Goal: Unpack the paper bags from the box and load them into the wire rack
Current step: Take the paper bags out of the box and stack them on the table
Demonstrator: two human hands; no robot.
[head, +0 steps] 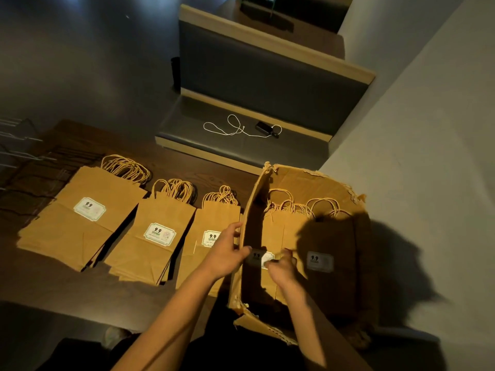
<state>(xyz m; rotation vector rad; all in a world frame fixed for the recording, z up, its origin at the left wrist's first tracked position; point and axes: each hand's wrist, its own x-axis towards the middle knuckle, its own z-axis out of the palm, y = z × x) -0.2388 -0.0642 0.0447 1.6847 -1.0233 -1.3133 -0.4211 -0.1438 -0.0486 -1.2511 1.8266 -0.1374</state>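
A torn cardboard box (pixel 318 180) stands open at the right end of the dark table. Inside it lie brown paper bags (pixel 288 231) with twisted handles and white labels, the right ones in shadow. My left hand (pixel 226 254) grips the box's left wall, thumb inside and fingers outside. My right hand (pixel 282 267) is inside the box, its fingers curled onto the top bags beside a label. Three stacks of the same bags lie flat on the table: left (pixel 77 226), middle (pixel 150 236) and right (pixel 206 228). The wire rack (pixel 18 145) is at the far left, partly out of view.
Beyond the table stands a booth bench (pixel 241 140) with a white cable (pixel 230 128) and a small black device (pixel 263 127) on its seat. A grey wall (pixel 428 129) runs along the right side, close to the box.
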